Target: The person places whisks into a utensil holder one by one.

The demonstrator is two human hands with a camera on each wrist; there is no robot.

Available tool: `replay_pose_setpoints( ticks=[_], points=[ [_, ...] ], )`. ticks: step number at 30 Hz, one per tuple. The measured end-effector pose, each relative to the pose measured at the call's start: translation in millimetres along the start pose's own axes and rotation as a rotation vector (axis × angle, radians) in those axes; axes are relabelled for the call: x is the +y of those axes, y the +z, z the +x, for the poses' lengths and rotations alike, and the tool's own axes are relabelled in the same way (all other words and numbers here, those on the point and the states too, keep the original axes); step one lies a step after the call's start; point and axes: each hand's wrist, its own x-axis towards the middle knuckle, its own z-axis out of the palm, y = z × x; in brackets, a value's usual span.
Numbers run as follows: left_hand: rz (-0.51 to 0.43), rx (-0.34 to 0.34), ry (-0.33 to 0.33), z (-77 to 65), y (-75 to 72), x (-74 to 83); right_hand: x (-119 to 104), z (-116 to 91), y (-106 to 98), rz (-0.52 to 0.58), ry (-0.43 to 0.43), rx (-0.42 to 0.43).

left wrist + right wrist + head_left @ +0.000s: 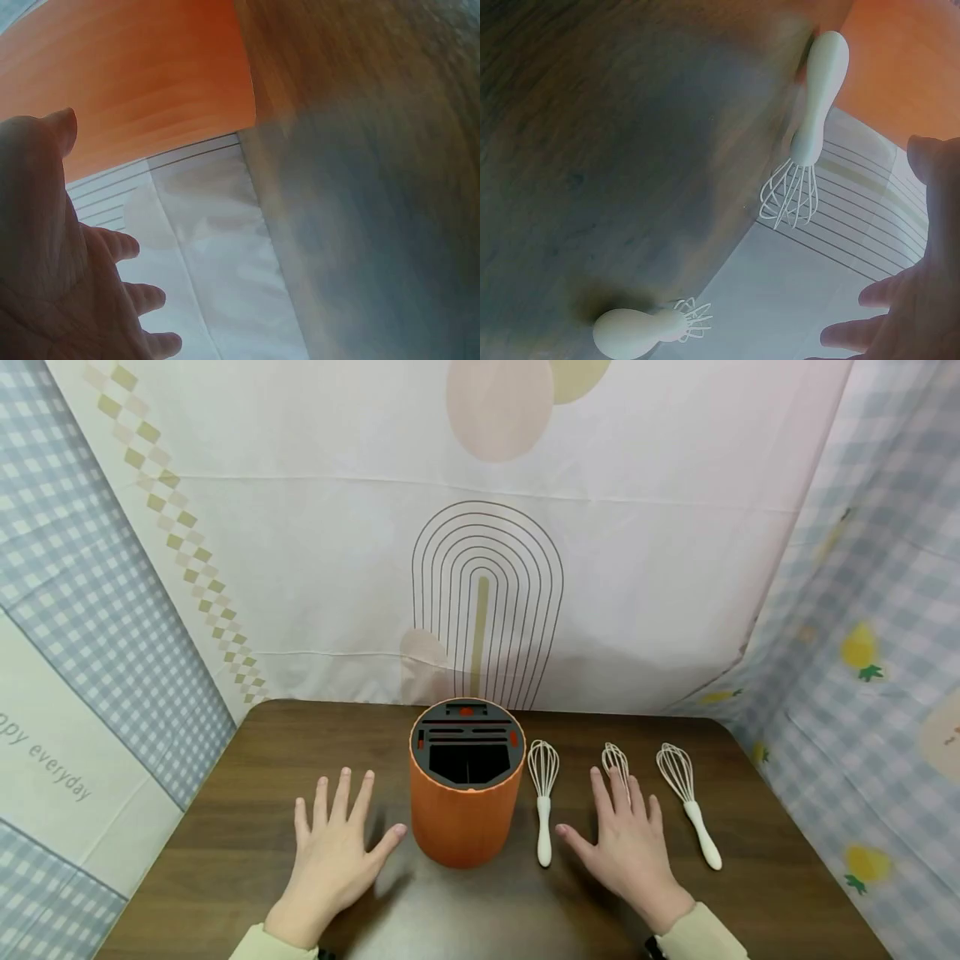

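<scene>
An orange round utensil holder [467, 827] with a black slotted top stands upright on the table. To its left, my left hand [333, 856] is spread palm down, fingers straight, holding nothing. Right of the holder lies a white whisk [543, 814], handle toward me. My right hand [633, 852] spreads over a second whisk [615, 758], hiding its handle in the head view; whether they touch I cannot tell. A third whisk [692, 806] lies farther right, tilted. In the right wrist view, the whisk nearest the holder [821, 94] shows beside the thumb.
The dark wooden table [450, 918] meets a pale printed cloth [315, 568] at its back edge. Blue checked cloth hangs at the left [90, 543] and right [847, 710] sides. Cream sleeves [273, 945] cover both forearms.
</scene>
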Motion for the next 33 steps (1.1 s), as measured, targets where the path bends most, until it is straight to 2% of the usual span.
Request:
replay_pose_setpoints(
  ticks=[8, 16, 21, 27, 30, 33],
  points=[
    [-0.004, -0.031, -0.008, 0.5, 0.2, 2.4, -0.7, 0.1, -0.3, 0.002, 0.007, -0.023],
    [-0.013, -0.004, -0.004, 0.8, 1.1, -0.2, -4.4, 4.5, 3.0, 0.006, -0.001, -0.043],
    [-0.04, -0.019, -0.01, 4.0, 0.1, -1.1, -8.1, 6.1, 3.7, 0.014, -0.002, -0.06],
    [-0.143, -0.066, -0.024, 10.2, -2.5, 2.1, -16.3, 8.3, 7.0, 0.089, -0.002, -0.078],
    [-0.223, -0.073, -0.031, 14.2, -4.5, 6.2, -19.1, 10.5, 10.8, 0.185, 0.023, -0.116],
    [-0.313, -0.06, -0.022, 19.2, -8.9, 13.7, -19.1, 13.7, 14.0, 0.296, 0.087, -0.186]
  ],
)
